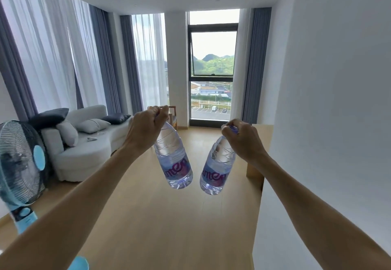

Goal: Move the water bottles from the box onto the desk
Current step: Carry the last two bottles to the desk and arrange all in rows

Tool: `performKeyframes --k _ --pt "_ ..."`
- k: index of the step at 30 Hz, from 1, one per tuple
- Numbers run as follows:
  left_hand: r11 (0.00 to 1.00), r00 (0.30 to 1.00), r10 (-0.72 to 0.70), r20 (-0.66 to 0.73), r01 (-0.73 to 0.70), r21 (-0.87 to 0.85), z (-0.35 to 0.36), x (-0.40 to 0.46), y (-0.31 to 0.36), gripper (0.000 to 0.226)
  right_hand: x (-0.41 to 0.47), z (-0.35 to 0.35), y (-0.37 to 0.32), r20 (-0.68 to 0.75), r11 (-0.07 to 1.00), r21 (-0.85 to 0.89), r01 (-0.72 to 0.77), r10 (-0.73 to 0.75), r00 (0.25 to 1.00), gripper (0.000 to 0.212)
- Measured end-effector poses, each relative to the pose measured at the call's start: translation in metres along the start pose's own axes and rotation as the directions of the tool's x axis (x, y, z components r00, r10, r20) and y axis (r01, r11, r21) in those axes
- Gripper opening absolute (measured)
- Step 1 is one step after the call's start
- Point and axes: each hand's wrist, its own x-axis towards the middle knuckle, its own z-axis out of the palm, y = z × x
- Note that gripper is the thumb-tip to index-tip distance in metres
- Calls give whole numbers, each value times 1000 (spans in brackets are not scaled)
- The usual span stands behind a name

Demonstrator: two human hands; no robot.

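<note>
Precariously Carried: Two Bottles Held Only by Their Caps

Both water bottles are in the air, one in each hand, out in front of the person over a pale wooden floor [160, 216]. The left hand [146, 128] has its fingers curled tight round the cap and neck of the left bottle [173, 159], which hangs below it with its base swung toward the right. The right hand [243, 138] grips the right bottle [218, 166] in the same way, fingers closed over the cap, with the base tilted toward the left. The two bases hang near each other without touching.

Neither the box nor a desk can be identified with certainty; a light wooden surface [259, 142] at the right, beside the white wall [328, 100], may be the desk, though that is a guess.

The main risk is probably the grip itself. A full bottle hanging from a small cap gives the fingers little to hold, so a slip would likely drop it on the floor. Swinging could knock the bases together and jolt either hold. A standing fan [19, 164] at the left, near the left forearm, could be clipped on a turn. Setting a tilted bottle down base-edge first could tip it over.
</note>
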Motion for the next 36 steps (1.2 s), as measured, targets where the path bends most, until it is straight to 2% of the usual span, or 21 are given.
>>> performKeyframes --k 9,18,23,29,36 --pt "995 999 -12 30 15 -94 127 111 -99 51 140 87 90 37 1000 -13 -16 16 999 14" --pt "997 997 26 69 -21 -75 251 238 -171 45 272 133 173 -27 996 -51 -75 73 997 11" --pt "996 995 46 86 -39 -83 327 289 -197 42 337 155 235 -38 994 -52 -99 97 995 12" --pt "993 989 68 131 -54 -105 425 361 -231 62 430 181 317 -50 994 -48 -102 100 994 12" --pt "996 985 56 162 -44 -76 533 452 -252 50 538 192 411 -44 990 -43 -133 131 990 10"
